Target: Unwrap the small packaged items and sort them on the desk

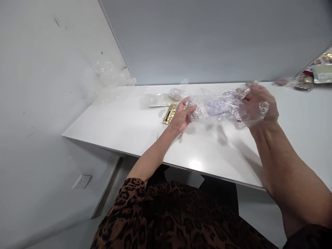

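Observation:
Stretched between my two hands, above the white table (109, 128), is a crinkled clear plastic bag (202, 107) with something pale purple (216, 107) inside, whose kind I cannot make out. My left hand (183, 116) grips the bag's left end, thumb on top. At the other end my right hand (261, 102) is closed on the bunched plastic, slightly blurred, its fingers partly behind the film. Just left of my left hand lies a gold packet (169, 114) with a dark label. Behind it rest a pale flat packet (158, 100) and a small clear-wrapped item (177, 93).
Crumpled clear plastic (111, 81) is heaped at the table's back left corner by the wall. At the far right, several packets (323, 72) and wrapped things lie beside the end of the grey partition (212, 41). A wall socket (82, 181) sits low on the left.

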Motion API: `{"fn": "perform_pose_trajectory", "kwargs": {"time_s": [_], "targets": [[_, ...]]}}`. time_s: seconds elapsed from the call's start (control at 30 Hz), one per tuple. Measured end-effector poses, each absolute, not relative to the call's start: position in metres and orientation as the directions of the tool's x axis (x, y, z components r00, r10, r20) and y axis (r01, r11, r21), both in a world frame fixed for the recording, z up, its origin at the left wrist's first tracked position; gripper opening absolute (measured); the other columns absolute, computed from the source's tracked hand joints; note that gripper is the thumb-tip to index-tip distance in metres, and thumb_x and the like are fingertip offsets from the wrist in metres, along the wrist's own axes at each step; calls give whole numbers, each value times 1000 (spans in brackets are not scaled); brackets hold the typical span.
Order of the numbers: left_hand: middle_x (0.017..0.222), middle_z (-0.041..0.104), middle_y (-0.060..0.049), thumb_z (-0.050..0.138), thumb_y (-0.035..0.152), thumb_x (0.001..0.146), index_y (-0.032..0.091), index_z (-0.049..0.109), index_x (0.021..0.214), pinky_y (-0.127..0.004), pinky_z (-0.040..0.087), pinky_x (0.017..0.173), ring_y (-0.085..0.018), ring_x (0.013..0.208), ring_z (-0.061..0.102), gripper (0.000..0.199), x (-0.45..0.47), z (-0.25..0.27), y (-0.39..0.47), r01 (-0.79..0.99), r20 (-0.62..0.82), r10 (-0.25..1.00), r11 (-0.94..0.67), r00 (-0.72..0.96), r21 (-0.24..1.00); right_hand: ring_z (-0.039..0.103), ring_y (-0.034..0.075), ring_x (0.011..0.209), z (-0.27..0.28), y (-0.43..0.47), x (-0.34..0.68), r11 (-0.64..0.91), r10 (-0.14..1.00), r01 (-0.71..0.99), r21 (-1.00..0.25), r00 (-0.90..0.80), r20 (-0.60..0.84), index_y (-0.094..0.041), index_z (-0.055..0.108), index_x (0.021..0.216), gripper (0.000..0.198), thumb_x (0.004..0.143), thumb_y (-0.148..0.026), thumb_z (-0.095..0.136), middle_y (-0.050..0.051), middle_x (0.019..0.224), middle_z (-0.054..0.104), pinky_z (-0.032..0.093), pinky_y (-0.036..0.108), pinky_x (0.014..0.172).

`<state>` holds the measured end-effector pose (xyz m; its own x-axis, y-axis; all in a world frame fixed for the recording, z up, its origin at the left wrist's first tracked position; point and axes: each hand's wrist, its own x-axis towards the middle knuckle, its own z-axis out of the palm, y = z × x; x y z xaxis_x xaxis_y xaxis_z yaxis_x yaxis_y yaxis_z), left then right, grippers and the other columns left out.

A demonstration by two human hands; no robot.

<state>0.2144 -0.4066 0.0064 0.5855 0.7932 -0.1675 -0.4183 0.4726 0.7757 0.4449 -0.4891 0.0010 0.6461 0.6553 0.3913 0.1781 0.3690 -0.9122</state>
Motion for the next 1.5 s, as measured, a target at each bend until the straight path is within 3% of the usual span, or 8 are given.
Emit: {"fn": "perform_pose_trajectory", "kwargs": {"time_s": [0.1, 0.23, 0.43, 0.63, 0.87, 1.1, 1.3, 1.5], "targets": [[86, 65, 6, 87, 17, 77, 27, 64, 118, -22, 48, 81, -8, 78, 63, 48, 214, 3, -408, -314, -143, 830, 356, 539, 880, 63, 31, 122, 12, -500, 442, 363, 468, 396, -844, 705, 532, -28, 57, 132, 70, 77, -66, 80, 15, 134, 65, 51, 56, 103], [94, 69, 1, 87, 25, 79, 28, 59, 131, -31, 50, 92, -15, 91, 67, 59, 212, 3, -411, -178, -109, 779, 273, 618, 946, 49, 36, 143, 25, -515, 419, 200, 759, 638, -744, 380, 529, -27, 65, 139, 80, 74, -70, 86, 13, 147, 61, 46, 59, 112], [133, 72, -10, 83, 30, 84, 26, 56, 148, -42, 49, 110, -23, 115, 68, 69, 203, 6, -409, -94, -50, 532, 241, 845, 966, 67, 21, 87, 30, -515, 409, 152, 918, 264, -953, 319, 234, -27, 80, 79, 37, 75, -62, 91, 4, 86, 73, 57, 43, 91], [134, 74, -10, 82, 18, 82, 27, 64, 146, -42, 52, 112, -25, 123, 70, 67, 200, 9, -406, -25, -133, 373, 389, 918, 921, 59, 10, 63, 37, -513, 416, 117, 911, -180, -977, 412, 33, -18, 80, 74, 30, 70, -40, 100, 4, 76, 70, 47, 26, 53], [94, 79, -8, 71, 32, 98, 21, 75, 122, -45, 60, 101, -23, 92, 78, 27, 215, -4, -410, -36, -339, 367, 722, 866, 691, 45, 12, 57, 9, -496, 410, 93, 855, -1, -996, 513, 79, -20, 70, 72, 28, 90, -35, 85, 1, 65, 61, 40, 29, 52], [80, 75, -2, 75, 14, 92, 17, 74, 94, -33, 56, 100, -14, 78, 72, 3, 225, -15, -409, -203, -381, 585, 696, 716, 688, 55, 35, 132, 9, -504, 400, 236, 773, 688, -686, 296, 562, -27, 76, 112, 45, 97, -67, 61, 11, 134, 67, 40, 63, 112], [74, 71, 4, 67, 9, 96, 17, 72, 96, -24, 57, 91, -8, 69, 68, 9, 226, -4, -407, -407, -342, 753, 612, 562, 678, 63, 36, 121, 17, -507, 376, 376, 774, 697, -611, 127, 621, -28, 67, 72, 42, 85, -66, 78, 6, 102, 76, 35, 65, 117], [78, 74, 0, 67, 21, 100, 16, 73, 100, -29, 60, 93, -14, 80, 76, 8, 218, 6, -385, -575, -413, 823, 568, 390, 588, 67, 21, 77, 47, -541, 349, 367, 930, 394, -843, -193, 314, -31, 75, 77, 29, 91, -56, 77, 1, 80, 73, 56, 40, 76]]}}
